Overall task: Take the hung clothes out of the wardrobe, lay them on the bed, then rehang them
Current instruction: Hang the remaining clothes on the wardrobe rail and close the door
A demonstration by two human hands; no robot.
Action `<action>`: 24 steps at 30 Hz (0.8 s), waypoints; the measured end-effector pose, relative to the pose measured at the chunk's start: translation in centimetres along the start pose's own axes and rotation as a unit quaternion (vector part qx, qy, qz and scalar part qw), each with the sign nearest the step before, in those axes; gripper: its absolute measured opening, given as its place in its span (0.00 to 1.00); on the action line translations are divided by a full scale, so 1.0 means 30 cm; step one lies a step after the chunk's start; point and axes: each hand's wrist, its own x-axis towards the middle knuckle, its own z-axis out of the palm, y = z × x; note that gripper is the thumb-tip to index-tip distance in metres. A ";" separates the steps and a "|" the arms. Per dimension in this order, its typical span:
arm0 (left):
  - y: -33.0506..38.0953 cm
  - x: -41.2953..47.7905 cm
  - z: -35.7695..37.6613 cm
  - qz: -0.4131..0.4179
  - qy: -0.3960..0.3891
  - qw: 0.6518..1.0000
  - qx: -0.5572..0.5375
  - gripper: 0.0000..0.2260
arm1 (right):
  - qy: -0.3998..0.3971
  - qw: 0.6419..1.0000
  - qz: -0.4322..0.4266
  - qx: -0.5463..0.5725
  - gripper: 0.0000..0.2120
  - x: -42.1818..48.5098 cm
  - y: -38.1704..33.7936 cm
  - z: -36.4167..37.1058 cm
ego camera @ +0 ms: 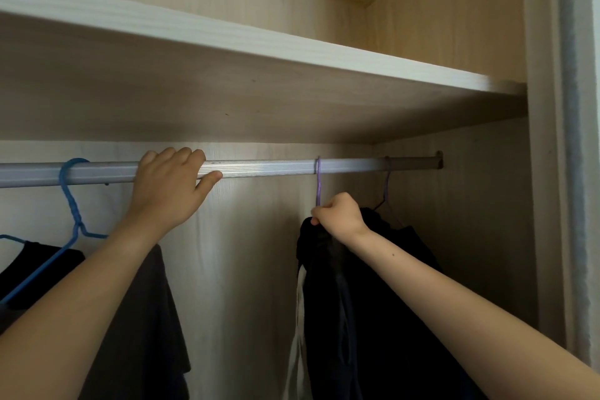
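Note:
A silver rail (276,167) runs across the wardrobe under a shelf. My left hand (168,185) grips the rail left of its middle, fingers over the top and thumb underneath. My right hand (339,214) pinches the neck of a purple hanger (318,182) hooked on the rail, which carries a black garment (328,302) with a white piece showing at its left edge. Behind it hangs a second dark hanger (386,185) with dark clothing (412,253). At the left a blue hanger (73,201) hooks the rail, with a dark grey garment (146,318) below my left forearm.
The pale wooden shelf (292,52) sits close above the rail. The wardrobe's right side wall (487,221) and a white door frame (578,140) bound the space. Another blue hanger (13,239) with black cloth shows at the far left edge.

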 end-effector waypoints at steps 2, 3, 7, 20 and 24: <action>0.002 0.000 -0.004 0.000 -0.001 1.000 0.001 0.24 | -0.017 1.000 -0.008 0.007 0.10 -0.013 -0.020 0.019; 0.003 0.000 -0.004 -0.001 -0.002 1.000 0.002 0.24 | -0.024 1.000 -0.011 0.011 0.10 -0.020 -0.030 0.028; 0.002 0.001 -0.003 -0.006 -0.007 1.000 -0.005 0.24 | -0.038 0.999 -0.015 0.026 0.10 -0.036 -0.053 0.055; -0.011 -0.002 -0.018 -0.021 -0.061 0.998 -0.015 0.25 | -0.077 0.990 -0.052 -0.102 0.13 -0.035 -0.068 0.017; -0.005 0.012 -0.047 -0.047 -0.091 0.993 -0.055 0.24 | 0.060 0.944 -0.172 -0.275 0.16 -0.062 -0.127 -0.020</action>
